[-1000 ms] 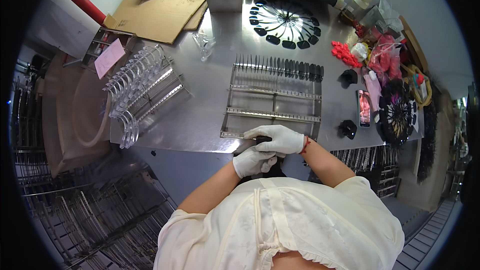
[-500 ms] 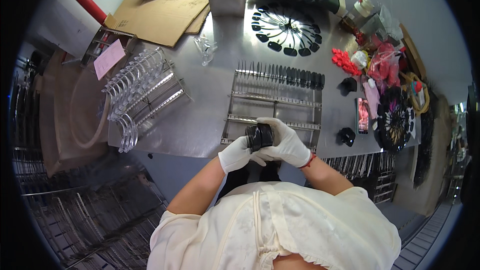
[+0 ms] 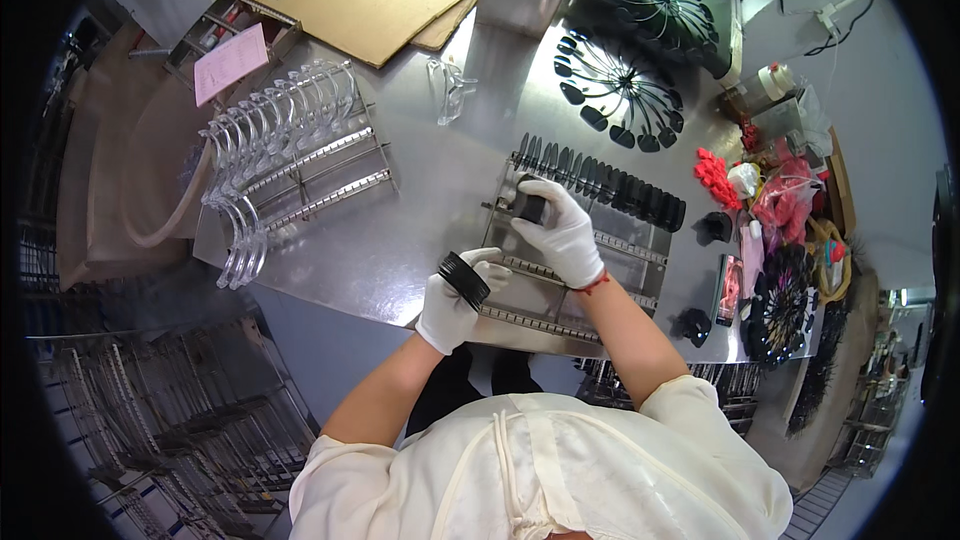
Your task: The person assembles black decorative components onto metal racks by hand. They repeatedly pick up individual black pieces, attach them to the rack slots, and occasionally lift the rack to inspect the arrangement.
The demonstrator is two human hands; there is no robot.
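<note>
Across our steel table [image 3: 330, 255], the rack [image 3: 630, 248] looks pretty much filled along its far row of black pieces [image 3: 603, 183], nearer bars [image 3: 540, 324] bare, while our left hand [image 3: 446, 314] grips a black stack [image 3: 464, 281] and our right hand [image 3: 566, 237] pinches a dark piece [image 3: 530, 205] by the rack's left edge.

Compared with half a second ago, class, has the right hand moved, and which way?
Yes: the right hand moved forward, from the near end of the metal rack towards its far row of black pieces.

The left glove [image 3: 449, 314] and right glove [image 3: 570, 244] are coloured white, the stacked pieces [image 3: 464, 282] black, the crumpled bag [image 3: 787, 202] seemingly reddish-pink.
</note>
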